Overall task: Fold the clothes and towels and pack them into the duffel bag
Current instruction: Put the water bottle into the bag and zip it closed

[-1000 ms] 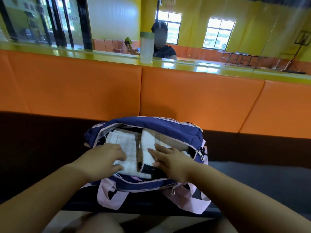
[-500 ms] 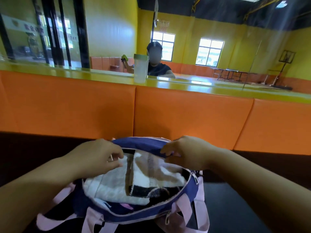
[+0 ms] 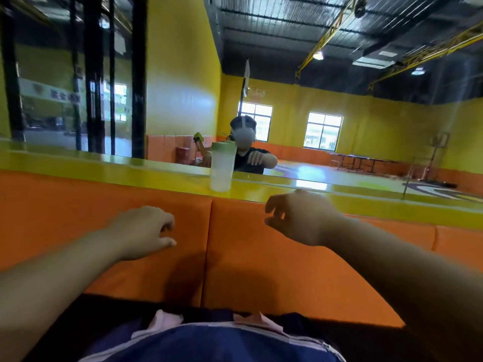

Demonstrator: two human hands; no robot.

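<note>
The left hand is hovering in the air with its fingers loosely curled and its thumb pointing toward the other hand, gripping nothing. The right hand is hanging a little higher, with its fingers drooping, relaxed and slightly spread, and it too is holding nothing. The two hands are staying well apart from each other.

The duffel bag is lying below both hands and closer to the person, between the two forearms and touched by neither hand. Only its blue top with pale piping is showing at the lower edge of the view. Pink straps are peeking out at the side of the bag facing the hands. Whether its zipper is closed, and what is lying inside, cannot be told. The bag is resting on a dark tabletop beneath the left forearm.

Behind both hands an orange padded panel is standing upright. A yellow-green ledge is running along above the hands. On it, beyond the gap between the hands, a pale translucent bottle with a green lid is standing upright. Beyond the bottle, a person is showing with one hand raised.
</note>
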